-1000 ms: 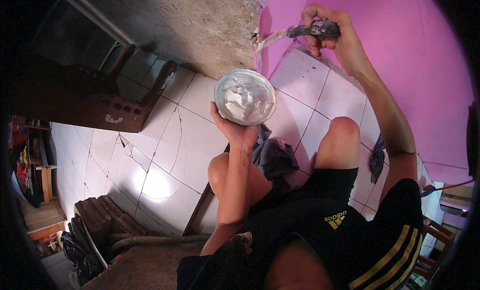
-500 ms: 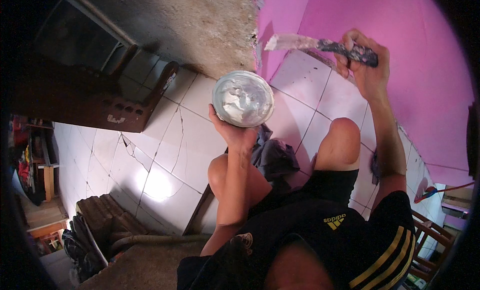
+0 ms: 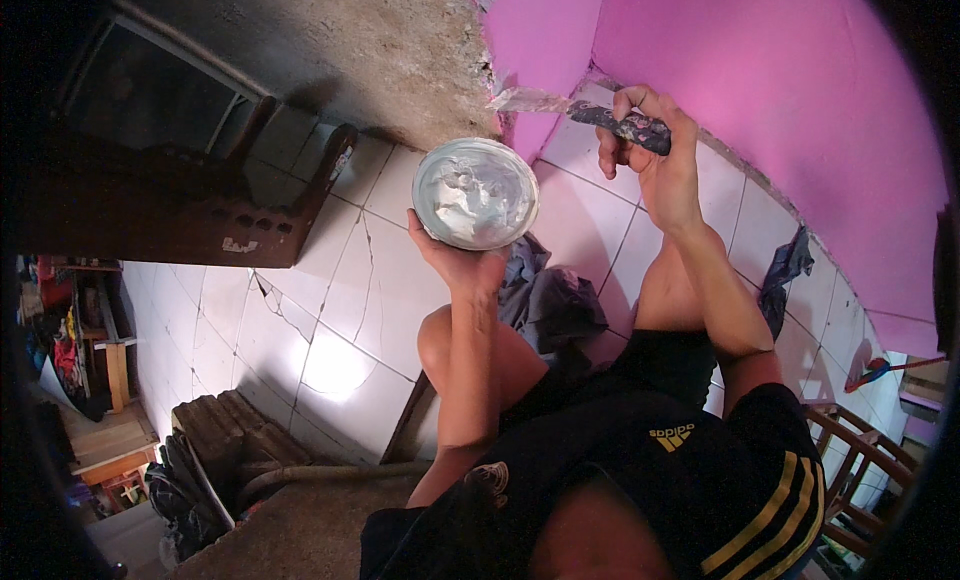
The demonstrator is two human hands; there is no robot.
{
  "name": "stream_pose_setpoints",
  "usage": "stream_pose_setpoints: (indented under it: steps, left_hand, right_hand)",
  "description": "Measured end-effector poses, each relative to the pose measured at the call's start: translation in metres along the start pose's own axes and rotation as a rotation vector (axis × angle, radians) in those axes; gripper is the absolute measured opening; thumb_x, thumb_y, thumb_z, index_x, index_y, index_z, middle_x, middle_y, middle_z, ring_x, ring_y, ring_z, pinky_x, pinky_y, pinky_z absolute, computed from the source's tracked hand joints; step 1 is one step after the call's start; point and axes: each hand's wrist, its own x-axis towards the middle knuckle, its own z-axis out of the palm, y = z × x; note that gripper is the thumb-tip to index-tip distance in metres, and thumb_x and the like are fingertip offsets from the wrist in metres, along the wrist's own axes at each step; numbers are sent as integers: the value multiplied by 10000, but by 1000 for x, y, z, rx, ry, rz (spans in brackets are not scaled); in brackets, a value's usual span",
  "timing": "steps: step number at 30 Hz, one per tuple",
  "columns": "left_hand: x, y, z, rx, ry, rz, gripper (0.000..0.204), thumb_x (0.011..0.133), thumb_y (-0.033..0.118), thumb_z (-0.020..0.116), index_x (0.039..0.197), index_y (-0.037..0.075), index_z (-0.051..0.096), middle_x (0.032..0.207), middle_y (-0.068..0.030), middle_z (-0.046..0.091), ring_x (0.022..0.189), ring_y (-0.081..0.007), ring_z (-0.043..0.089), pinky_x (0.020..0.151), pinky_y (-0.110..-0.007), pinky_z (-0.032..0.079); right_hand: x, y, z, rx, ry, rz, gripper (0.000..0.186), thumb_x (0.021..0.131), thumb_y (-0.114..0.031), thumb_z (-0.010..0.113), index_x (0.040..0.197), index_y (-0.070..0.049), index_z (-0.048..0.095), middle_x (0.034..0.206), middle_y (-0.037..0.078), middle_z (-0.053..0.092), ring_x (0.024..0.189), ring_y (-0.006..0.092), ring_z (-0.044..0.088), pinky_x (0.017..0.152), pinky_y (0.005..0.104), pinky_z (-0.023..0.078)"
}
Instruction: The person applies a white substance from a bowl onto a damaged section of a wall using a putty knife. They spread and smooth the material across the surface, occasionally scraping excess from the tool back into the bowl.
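My left hand (image 3: 462, 267) holds up a round bowl (image 3: 424, 202) from below, its fingers mostly hidden behind it. Thick whitish paste (image 3: 475, 202) lies smeared and heaped inside. In my right hand (image 3: 655, 145) is a putty knife (image 3: 620, 126), gripped by its dark, paste-spotted handle. Its pale, smeared blade points left, above and to the right of the bowl, and its tip overlaps the edge where the bare wall (image 3: 400, 60) meets a pink wall strip (image 3: 540, 50). Whether the blade touches the wall I cannot tell.
A pink wall (image 3: 760, 90) rises on the right. Dark crumpled cloth (image 3: 555, 305) lies on the white tiled floor (image 3: 350, 270) between my legs, another cloth (image 3: 785, 270) by the pink wall. Dark wooden furniture (image 3: 170, 195) stands left, and a wooden frame (image 3: 865, 480) lower right.
My right hand has moved left and slightly down with the putty knife, bringing the blade to the wall edge in view. The bowl has shifted slightly left in the picture.
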Motion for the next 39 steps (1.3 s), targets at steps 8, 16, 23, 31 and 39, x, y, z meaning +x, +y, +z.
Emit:
stream_pose_setpoints:
  steps: [8, 16, 23, 31, 39]
  left_hand:
    - [-4, -1, 7, -3, -19, 14, 653, 872, 600, 333, 1362, 174, 400, 1381, -87, 400, 1272, -321, 375, 1042, -549, 301]
    - [3, 4, -1, -36, -53, 23, 634, 883, 573, 297, 1352, 163, 418, 1355, -89, 433, 1247, -316, 405, 1036, -526, 320]
    - [1, 2, 2, -18, -31, -25, 654, 879, 578, 280, 1348, 145, 423, 1330, -95, 450, 1225, -312, 424, 1017, -514, 351]
    - [2, 5, 5, -90, -72, -15, 653, 892, 578, 273, 1353, 138, 416, 1316, -94, 463, 1214, -311, 434, 1017, -516, 355]
    - [3, 4, -2, -73, -57, -25, 641, 893, 582, 280, 1337, 144, 431, 1299, -91, 479, 1188, -309, 459, 1007, -506, 359]
  right_hand:
    - [-18, 6, 30, -83, 76, -168, 457, 981, -440, 293, 922, -27, 479, 719, 67, 504, 600, 141, 507, 554, 285, 426]
    - [-33, 15, 49, -183, 53, -190, 395, 986, -421, 271, 988, -65, 440, 790, 91, 532, 696, 163, 520, 656, 299, 434]
    - [-49, 13, 91, -195, 94, -202, 179, 965, -208, 468, 972, -31, 438, 837, 48, 487, 802, 111, 491, 747, 261, 408]
    - [-38, -13, 79, 36, 170, -99, 324, 983, -383, 325, 1017, -79, 430, 887, 75, 499, 856, 194, 518, 830, 357, 407]
    - [-71, -29, 51, -78, 166, -127, 332, 924, -365, 399, 990, -43, 443, 812, 52, 422, 842, 178, 467, 759, 333, 403]
